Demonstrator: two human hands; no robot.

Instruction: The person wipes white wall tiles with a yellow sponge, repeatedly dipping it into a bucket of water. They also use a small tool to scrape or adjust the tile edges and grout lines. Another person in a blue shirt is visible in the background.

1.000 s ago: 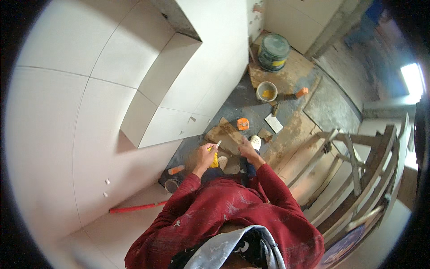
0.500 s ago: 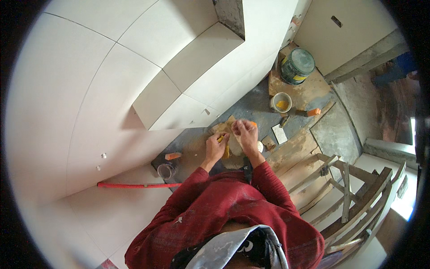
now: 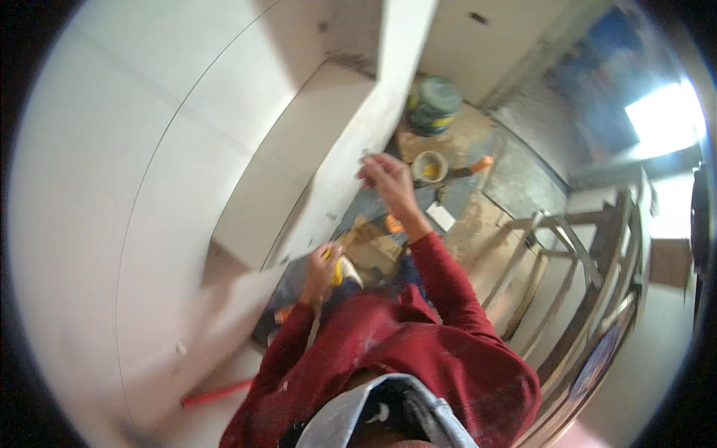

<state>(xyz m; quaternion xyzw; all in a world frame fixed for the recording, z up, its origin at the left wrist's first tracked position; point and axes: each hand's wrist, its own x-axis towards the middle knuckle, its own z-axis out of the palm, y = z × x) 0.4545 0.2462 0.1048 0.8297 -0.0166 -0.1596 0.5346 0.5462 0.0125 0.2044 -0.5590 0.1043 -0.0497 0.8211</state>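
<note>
My left hand (image 3: 321,275) is closed around a yellow-handled tool (image 3: 337,273), low beside the lower edge of the boxed-out tiled section (image 3: 254,201). Blur and my fingers hide what kind of tool it is. My right hand (image 3: 390,181) is raised at the white tiled wall (image 3: 351,175), its fingertips pinched together close to the tile face. Whatever sits in that pinch is too small and blurred to name. Below my right wrist an orange object (image 3: 393,223) lies by a brown torn sheet (image 3: 368,245) on the floor.
A green bucket (image 3: 433,104) stands beyond a pale tub (image 3: 429,167) with yellow inside. Near it lie an orange-handled tool (image 3: 482,163) and a white tile piece (image 3: 441,216). A wooden frame (image 3: 590,254) stands at right; a red bar (image 3: 216,393) lies lower left.
My hands have moved apart: the right one up to the tiled wall, the left one down and leftward with the yellow-handled tool. The whole view has shifted and turned.
</note>
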